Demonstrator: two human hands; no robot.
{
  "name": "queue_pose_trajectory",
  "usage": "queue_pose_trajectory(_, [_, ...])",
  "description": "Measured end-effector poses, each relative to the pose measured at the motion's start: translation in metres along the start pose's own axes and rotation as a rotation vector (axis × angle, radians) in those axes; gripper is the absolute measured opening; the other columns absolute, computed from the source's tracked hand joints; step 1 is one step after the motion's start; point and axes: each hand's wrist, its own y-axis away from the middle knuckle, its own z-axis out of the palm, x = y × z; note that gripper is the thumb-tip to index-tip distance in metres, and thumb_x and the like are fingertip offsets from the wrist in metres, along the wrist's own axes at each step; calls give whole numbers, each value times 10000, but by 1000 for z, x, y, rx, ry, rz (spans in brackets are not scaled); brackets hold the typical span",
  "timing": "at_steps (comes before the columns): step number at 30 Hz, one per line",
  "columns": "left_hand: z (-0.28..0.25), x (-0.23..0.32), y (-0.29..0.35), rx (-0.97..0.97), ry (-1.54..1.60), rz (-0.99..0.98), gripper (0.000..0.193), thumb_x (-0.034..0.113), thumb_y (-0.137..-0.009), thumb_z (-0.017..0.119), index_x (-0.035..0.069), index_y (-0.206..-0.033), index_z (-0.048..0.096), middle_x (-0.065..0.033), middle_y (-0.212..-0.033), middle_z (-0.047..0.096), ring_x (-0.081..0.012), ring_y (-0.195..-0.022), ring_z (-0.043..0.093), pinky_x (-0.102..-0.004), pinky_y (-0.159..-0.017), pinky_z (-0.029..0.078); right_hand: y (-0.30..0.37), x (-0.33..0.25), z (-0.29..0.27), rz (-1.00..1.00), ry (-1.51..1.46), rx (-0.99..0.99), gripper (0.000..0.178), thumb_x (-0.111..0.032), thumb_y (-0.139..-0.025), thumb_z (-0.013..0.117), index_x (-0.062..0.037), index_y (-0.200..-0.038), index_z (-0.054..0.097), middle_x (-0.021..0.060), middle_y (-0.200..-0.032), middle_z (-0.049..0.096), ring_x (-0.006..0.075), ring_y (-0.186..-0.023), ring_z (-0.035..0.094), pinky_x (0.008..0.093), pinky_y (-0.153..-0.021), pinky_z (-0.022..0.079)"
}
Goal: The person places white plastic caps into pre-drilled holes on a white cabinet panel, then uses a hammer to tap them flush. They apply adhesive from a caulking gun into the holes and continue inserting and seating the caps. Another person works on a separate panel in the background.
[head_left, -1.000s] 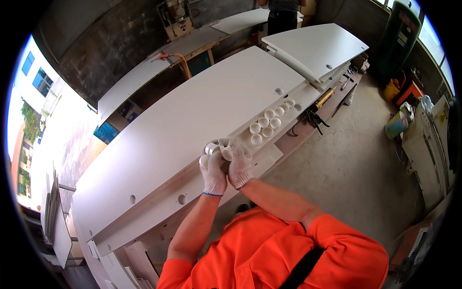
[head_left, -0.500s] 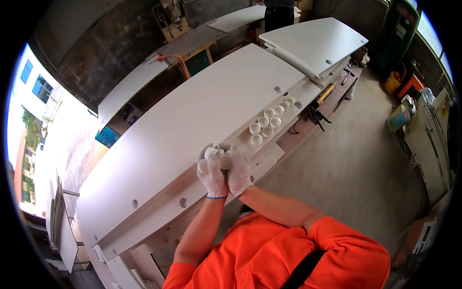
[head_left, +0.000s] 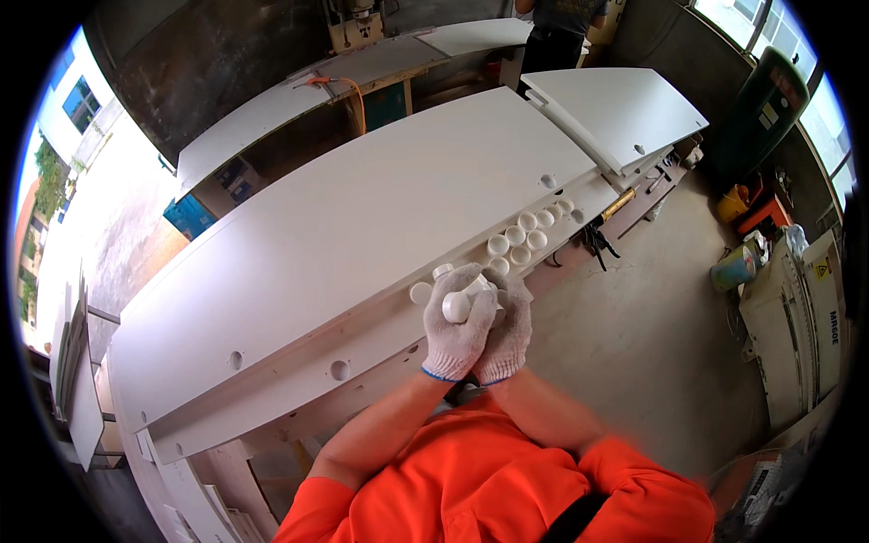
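Note:
Both my hands wear white knitted gloves and are cupped together above the near edge of the stacked white panels (head_left: 362,244). My left hand (head_left: 450,337) is curled around several small white round caps (head_left: 456,307). Pressed against it, my right hand (head_left: 509,337) closes on the same bunch from the other side; its fingertips are partly hidden. Beside the left fingers are two more white caps, one tilted (head_left: 421,292) and one near the fingertips (head_left: 443,271). Just beyond my hands, several open white caps (head_left: 516,236) stand in rows on the lower panel's ledge.
Another white panel stack (head_left: 625,113) lies at the far right. Beside the ledge are a yellow caulking gun (head_left: 619,204) and black clamps (head_left: 597,242). A person (head_left: 557,32) stands at the back bench (head_left: 272,113). A green tank (head_left: 760,113) stands at right.
My hands have shifted right, nearer the rows of caps, still cupped around caps. Two caps now show outside the left fingers. The whole view has also shifted.

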Motion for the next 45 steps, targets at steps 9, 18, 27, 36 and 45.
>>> queue_pose_trajectory(9, [70,-29,24,-243,-30,115,405,59,-860,791,7,-1251,703,-125,-1165,705,-244,-1073,692,-379,-987,558,-2,-22,-94,49,-622,61,604,-560,-1157,423,-36,-1386,615,154,-1355,683,318,-1263,659,462,-1120,536])
queue_pose_trajectory(18, [217,-77,21,-506,-76,189,430,28,-873,796,5,-1271,634,-111,-1241,669,-219,-1147,665,-374,-1037,541,-46,-78,-226,-51,-732,267,575,-513,-1154,481,-6,-1358,658,160,-1342,718,337,-1266,672,468,-1151,529])
queue_pose_trajectory(27, [499,-142,46,-681,80,-14,363,-5,-931,750,21,-1274,635,-50,-1154,698,-141,-1060,680,-322,-953,582,-117,-240,-434,-291,-648,367,616,-581,-1145,436,-39,-1366,628,144,-1269,717,316,-1208,682,469,-1093,553])
queue_pose_trajectory(36, [759,-209,34,-762,179,-234,327,-18,-928,739,22,-1245,670,-67,-1169,738,-151,-1075,711,-325,-963,593,-227,-371,-605,-481,-474,371,535,-530,-1169,375,-90,-1333,632,75,-1232,702,245,-1163,679,400,-1053,566])
queue_pose_trajectory(45, [1003,-332,-72,-759,332,-332,339,-11,-923,758,16,-1240,641,-101,-1142,768,-184,-1054,739,-344,-959,608,-446,-441,-837,-329,-573,594,551,-483,-1169,394,-5,-1319,622,176,-1283,704,328,-1211,673,464,-1113,538])
